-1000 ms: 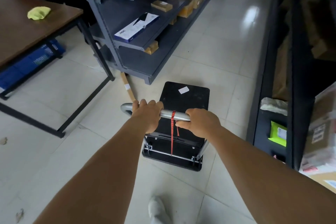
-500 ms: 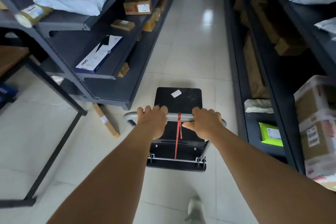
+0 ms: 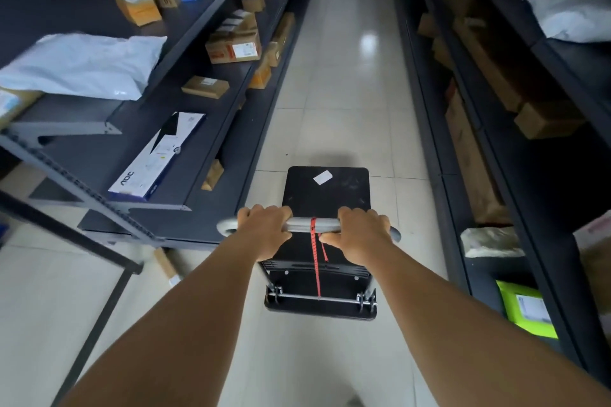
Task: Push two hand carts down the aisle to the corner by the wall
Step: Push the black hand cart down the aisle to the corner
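My left hand and right hand: arms outstretched, fingers curled over the silver metal tubular handle, knuckles up.

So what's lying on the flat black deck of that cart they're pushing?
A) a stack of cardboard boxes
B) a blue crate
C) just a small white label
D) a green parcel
C: the cart deck carries only a small white label near its far end, while the left hand and right hand grip the handle.
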`<action>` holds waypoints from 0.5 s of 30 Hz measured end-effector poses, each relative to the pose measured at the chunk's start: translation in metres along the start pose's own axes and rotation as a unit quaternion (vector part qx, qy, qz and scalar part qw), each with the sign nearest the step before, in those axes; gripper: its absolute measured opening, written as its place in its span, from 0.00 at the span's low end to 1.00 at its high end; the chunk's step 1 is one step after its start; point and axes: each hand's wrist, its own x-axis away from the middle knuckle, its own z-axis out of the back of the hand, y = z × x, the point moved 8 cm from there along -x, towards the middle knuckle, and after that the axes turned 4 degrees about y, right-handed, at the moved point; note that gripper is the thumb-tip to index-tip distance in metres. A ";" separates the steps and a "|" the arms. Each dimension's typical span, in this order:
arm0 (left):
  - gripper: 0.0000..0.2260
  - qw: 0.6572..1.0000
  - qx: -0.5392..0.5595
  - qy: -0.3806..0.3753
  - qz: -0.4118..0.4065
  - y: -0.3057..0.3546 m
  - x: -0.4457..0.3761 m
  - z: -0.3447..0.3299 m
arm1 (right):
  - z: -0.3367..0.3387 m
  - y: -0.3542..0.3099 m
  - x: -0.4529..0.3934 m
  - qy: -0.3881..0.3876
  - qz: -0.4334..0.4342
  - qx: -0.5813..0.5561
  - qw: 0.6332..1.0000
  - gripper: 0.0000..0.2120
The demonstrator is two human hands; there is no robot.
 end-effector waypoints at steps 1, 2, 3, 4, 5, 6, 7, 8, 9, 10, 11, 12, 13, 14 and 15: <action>0.01 1.000 0.003 0.002 -0.004 0.000 -0.013 0.003 | 0.004 0.004 -0.013 -0.002 -0.002 0.001 1.000 0.20; 0.02 1.000 0.007 0.003 -0.007 0.001 -0.029 0.007 | 0.009 0.009 -0.029 -0.005 -0.004 0.000 1.000 0.19; 0.03 1.000 0.010 0.005 -0.010 0.002 -0.042 0.010 | 0.014 0.012 -0.042 -0.008 -0.006 -0.003 1.000 0.19; 0.02 1.000 0.014 0.011 -0.015 0.003 -0.062 0.014 | 0.019 0.017 -0.060 -0.012 -0.012 -0.005 1.000 0.19; 0.01 1.000 0.018 0.017 -0.017 0.004 -0.078 0.018 | 0.024 0.022 -0.076 -0.015 -0.017 -0.008 1.000 0.19; 0.01 0.999 0.019 0.022 -0.016 0.004 -0.090 0.021 | 0.026 0.026 -0.087 -0.022 -0.022 -0.008 0.999 0.19; 0.01 0.999 0.019 0.027 -0.017 0.003 -0.109 0.025 | 0.030 0.030 -0.104 -0.026 -0.027 -0.008 0.999 0.19; 0.02 0.999 0.018 0.029 -0.022 0.003 -0.126 0.028 | 0.033 0.033 -0.119 -0.029 -0.032 -0.007 0.999 0.19; 0.04 0.999 0.019 0.028 -0.027 0.001 -0.143 0.032 | 0.036 0.036 -0.135 -0.029 -0.038 -0.009 0.999 0.19; 0.06 0.999 0.020 0.028 -0.031 -0.003 -0.161 0.035 | 0.040 0.038 -0.150 -0.028 -0.045 -0.010 0.999 0.19; 0.07 0.999 0.022 0.028 -0.037 -0.007 -0.179 0.040 | 0.043 0.038 -0.166 -0.026 -0.051 -0.011 0.998 0.19; 0.07 0.998 0.022 0.029 -0.043 -0.011 -0.196 0.046 | 0.047 0.037 -0.181 -0.024 -0.055 -0.013 0.998 0.19; 0.08 0.998 0.021 0.030 -0.048 -0.015 -0.214 0.051 | 0.051 0.036 -0.197 -0.024 -0.059 -0.016 0.998 0.19; 0.08 0.998 0.018 0.027 -0.051 -0.020 -0.231 0.056 | 0.053 0.036 -0.212 -0.025 -0.063 -0.020 0.997 0.19; 0.08 0.998 0.013 0.024 -0.055 -0.023 -0.246 0.059 | 0.055 0.036 -0.226 -0.027 -0.068 -0.023 0.997 0.19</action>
